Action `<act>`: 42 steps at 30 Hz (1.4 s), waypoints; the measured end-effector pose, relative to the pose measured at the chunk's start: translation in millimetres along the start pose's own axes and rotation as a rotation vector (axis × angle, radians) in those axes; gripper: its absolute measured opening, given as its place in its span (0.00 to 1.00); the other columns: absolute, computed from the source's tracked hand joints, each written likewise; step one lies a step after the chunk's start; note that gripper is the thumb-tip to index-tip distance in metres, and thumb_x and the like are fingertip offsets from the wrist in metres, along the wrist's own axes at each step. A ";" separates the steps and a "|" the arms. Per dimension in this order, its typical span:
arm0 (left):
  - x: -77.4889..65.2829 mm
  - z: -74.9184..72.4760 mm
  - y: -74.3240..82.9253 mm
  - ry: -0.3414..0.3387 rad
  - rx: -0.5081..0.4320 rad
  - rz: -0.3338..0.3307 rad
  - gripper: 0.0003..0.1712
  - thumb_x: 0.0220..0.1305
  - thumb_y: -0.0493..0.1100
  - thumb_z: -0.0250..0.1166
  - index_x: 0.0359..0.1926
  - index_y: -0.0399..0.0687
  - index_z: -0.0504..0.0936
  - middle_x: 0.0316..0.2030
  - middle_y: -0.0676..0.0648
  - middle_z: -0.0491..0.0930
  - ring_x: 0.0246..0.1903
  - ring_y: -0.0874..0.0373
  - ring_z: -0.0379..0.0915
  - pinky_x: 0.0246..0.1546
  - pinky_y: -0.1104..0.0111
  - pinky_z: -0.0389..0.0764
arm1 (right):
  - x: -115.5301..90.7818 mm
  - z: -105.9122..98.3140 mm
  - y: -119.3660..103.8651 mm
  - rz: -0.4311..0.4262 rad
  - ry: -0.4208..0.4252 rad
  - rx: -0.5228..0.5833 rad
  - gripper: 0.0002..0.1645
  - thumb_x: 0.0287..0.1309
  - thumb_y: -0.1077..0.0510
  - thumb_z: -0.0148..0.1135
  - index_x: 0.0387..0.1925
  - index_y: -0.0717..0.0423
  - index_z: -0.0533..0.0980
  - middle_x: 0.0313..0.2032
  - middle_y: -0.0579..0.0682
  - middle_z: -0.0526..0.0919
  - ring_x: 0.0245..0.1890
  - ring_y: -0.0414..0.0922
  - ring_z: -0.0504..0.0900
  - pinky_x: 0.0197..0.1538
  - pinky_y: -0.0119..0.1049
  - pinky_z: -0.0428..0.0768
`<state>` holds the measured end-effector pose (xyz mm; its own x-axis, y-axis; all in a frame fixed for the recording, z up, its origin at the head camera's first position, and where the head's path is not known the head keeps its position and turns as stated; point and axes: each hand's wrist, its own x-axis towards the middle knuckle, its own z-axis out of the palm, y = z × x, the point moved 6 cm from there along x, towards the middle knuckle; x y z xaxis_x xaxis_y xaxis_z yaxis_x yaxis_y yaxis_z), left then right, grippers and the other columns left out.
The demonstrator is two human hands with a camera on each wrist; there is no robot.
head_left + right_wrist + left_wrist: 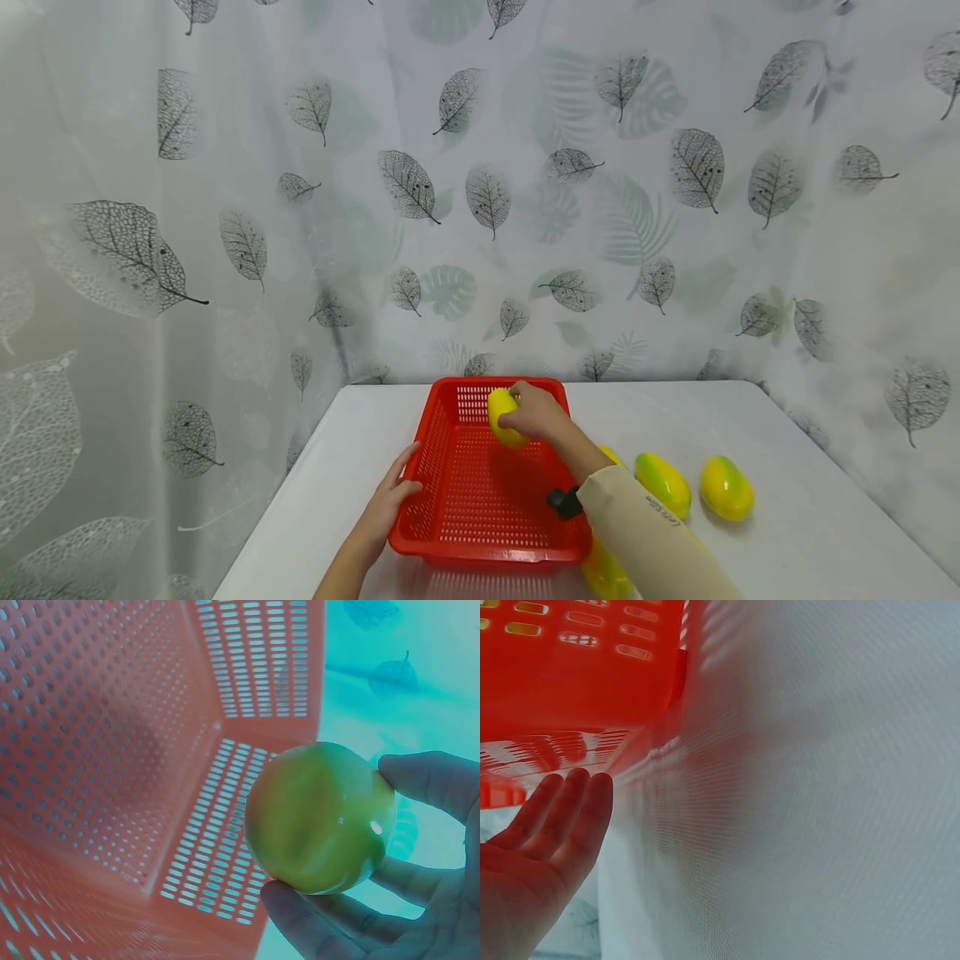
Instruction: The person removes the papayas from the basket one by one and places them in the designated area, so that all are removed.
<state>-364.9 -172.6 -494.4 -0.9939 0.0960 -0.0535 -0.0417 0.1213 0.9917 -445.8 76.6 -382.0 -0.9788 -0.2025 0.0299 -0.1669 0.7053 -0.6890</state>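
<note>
A red perforated plastic basket [491,553] sits on the white table. Over its far part, my right hand [542,412] grips a yellow-green mango [502,412] with thumb and fingers spread around it. The right wrist view shows this glossy mango [319,817] above the basket's slotted wall [217,832]. My left hand [381,510] is at the basket's left side, its fingertips right at the outer wall. In the left wrist view, the fingers [581,817] are nearly straight beside the red wall [570,690].
Two more mangoes, one [663,485] nearer the basket and another [727,490] farther right, lie on the table [817,500]. Another mango [606,571] shows beside the basket's near right corner, partly behind my right sleeve [652,533]. A leaf-patterned curtain [517,267] encloses the back and sides.
</note>
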 end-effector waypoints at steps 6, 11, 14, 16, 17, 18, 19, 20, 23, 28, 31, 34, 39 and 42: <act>-1.2 1.8 -1.8 -0.008 0.000 -0.004 0.40 0.72 0.42 0.53 0.82 0.59 0.52 0.76 0.29 0.57 0.63 0.39 0.74 0.54 0.49 0.86 | -9.0 -3.7 1.9 -0.010 -0.011 -0.020 0.39 0.54 0.55 0.72 0.66 0.62 0.72 0.54 0.59 0.82 0.40 0.49 0.80 0.43 0.41 0.85; -1.4 3.4 -2.5 -0.011 -0.002 -0.005 0.41 0.72 0.42 0.52 0.82 0.58 0.52 0.77 0.29 0.56 0.64 0.37 0.73 0.54 0.48 0.86 | -15.3 -5.7 3.8 -0.022 -0.014 -0.012 0.37 0.54 0.55 0.72 0.65 0.61 0.73 0.53 0.58 0.83 0.39 0.48 0.79 0.41 0.40 0.83; -0.5 3.6 -1.6 -0.001 0.009 -0.004 0.41 0.72 0.42 0.52 0.82 0.58 0.52 0.77 0.30 0.56 0.64 0.38 0.73 0.54 0.49 0.86 | -19.0 -8.9 2.8 -0.025 -0.017 -0.002 0.37 0.54 0.55 0.71 0.65 0.61 0.73 0.53 0.59 0.83 0.38 0.48 0.80 0.39 0.39 0.82; 0.2 3.3 -1.1 0.010 0.013 -0.005 0.40 0.71 0.42 0.53 0.82 0.57 0.53 0.77 0.30 0.57 0.63 0.40 0.74 0.53 0.50 0.86 | -21.3 -11.5 2.2 -0.028 -0.017 0.001 0.37 0.54 0.55 0.71 0.66 0.60 0.73 0.53 0.59 0.83 0.38 0.48 0.80 0.38 0.39 0.82; 0.7 3.0 -1.1 0.014 0.015 -0.007 0.40 0.71 0.42 0.53 0.82 0.58 0.53 0.77 0.30 0.57 0.62 0.41 0.74 0.53 0.52 0.86 | -22.5 -13.0 1.9 -0.031 -0.016 0.000 0.37 0.54 0.55 0.71 0.65 0.60 0.73 0.53 0.59 0.83 0.38 0.48 0.80 0.38 0.39 0.82; 1.2 2.9 -1.2 0.014 0.018 -0.008 0.41 0.71 0.43 0.53 0.82 0.57 0.53 0.77 0.30 0.57 0.61 0.42 0.74 0.53 0.53 0.86 | -23.6 -14.0 1.7 -0.034 -0.015 -0.003 0.37 0.54 0.55 0.71 0.65 0.60 0.73 0.53 0.60 0.83 0.38 0.48 0.80 0.38 0.39 0.82; 1.7 2.7 -1.4 0.012 0.019 -0.008 0.41 0.71 0.43 0.53 0.82 0.57 0.53 0.77 0.30 0.57 0.61 0.43 0.75 0.52 0.53 0.86 | -24.8 -15.3 1.5 -0.037 -0.014 -0.004 0.37 0.54 0.55 0.71 0.65 0.61 0.73 0.53 0.60 0.83 0.38 0.48 0.80 0.38 0.39 0.82; 1.7 2.7 -1.5 0.015 0.017 -0.010 0.41 0.71 0.43 0.53 0.82 0.57 0.53 0.76 0.31 0.58 0.60 0.43 0.75 0.51 0.54 0.86 | -26.0 -16.2 1.8 -0.041 -0.015 -0.004 0.37 0.54 0.55 0.71 0.65 0.61 0.73 0.53 0.60 0.83 0.38 0.48 0.80 0.39 0.39 0.82; 1.8 3.3 -2.3 0.002 0.019 -0.008 0.41 0.71 0.43 0.53 0.82 0.57 0.52 0.77 0.30 0.57 0.59 0.44 0.75 0.51 0.55 0.86 | -30.1 -18.7 3.0 -0.049 -0.014 -0.007 0.37 0.54 0.55 0.72 0.65 0.61 0.73 0.52 0.59 0.83 0.37 0.48 0.80 0.39 0.39 0.82; 0.9 4.1 -2.3 -0.014 0.013 -0.010 0.41 0.72 0.43 0.53 0.82 0.57 0.52 0.77 0.30 0.56 0.60 0.43 0.75 0.51 0.55 0.86 | -37.7 -23.8 6.4 -0.045 -0.012 -0.006 0.38 0.55 0.54 0.72 0.66 0.59 0.73 0.50 0.58 0.84 0.36 0.47 0.79 0.38 0.39 0.81; 0.1 2.9 -1.4 -0.004 0.006 -0.018 0.40 0.72 0.43 0.53 0.82 0.59 0.53 0.76 0.31 0.58 0.60 0.43 0.74 0.52 0.54 0.86 | -40.4 -25.7 9.1 -0.040 -0.015 -0.001 0.38 0.55 0.53 0.71 0.67 0.59 0.72 0.50 0.57 0.83 0.37 0.47 0.79 0.39 0.39 0.80; 0.1 1.2 -1.0 0.010 0.003 -0.025 0.40 0.72 0.43 0.54 0.82 0.60 0.54 0.76 0.32 0.59 0.61 0.42 0.74 0.52 0.53 0.86 | -42.7 -27.1 12.4 -0.033 -0.016 0.010 0.38 0.55 0.52 0.71 0.67 0.58 0.72 0.50 0.58 0.83 0.38 0.48 0.79 0.41 0.40 0.81; 1.4 -0.4 0.7 0.019 -0.001 -0.018 0.40 0.71 0.43 0.54 0.81 0.60 0.55 0.76 0.32 0.59 0.62 0.41 0.74 0.53 0.51 0.86 | -46.7 -30.3 17.9 -0.025 -0.006 0.011 0.39 0.55 0.51 0.72 0.67 0.57 0.72 0.51 0.57 0.83 0.40 0.48 0.79 0.43 0.42 0.81; 2.1 -1.7 1.2 0.030 -0.006 -0.017 0.39 0.71 0.42 0.54 0.81 0.61 0.56 0.76 0.33 0.59 0.62 0.42 0.73 0.53 0.51 0.86 | -50.1 -31.7 18.7 -0.037 -0.015 0.013 0.40 0.55 0.51 0.72 0.67 0.58 0.72 0.51 0.57 0.83 0.41 0.48 0.80 0.43 0.43 0.82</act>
<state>-367.2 -173.9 -493.2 -0.9957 0.0646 -0.0665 -0.0586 0.1169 0.9914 -403.6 121.4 -373.5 -0.9702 -0.2382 0.0447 -0.2011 0.6880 -0.6973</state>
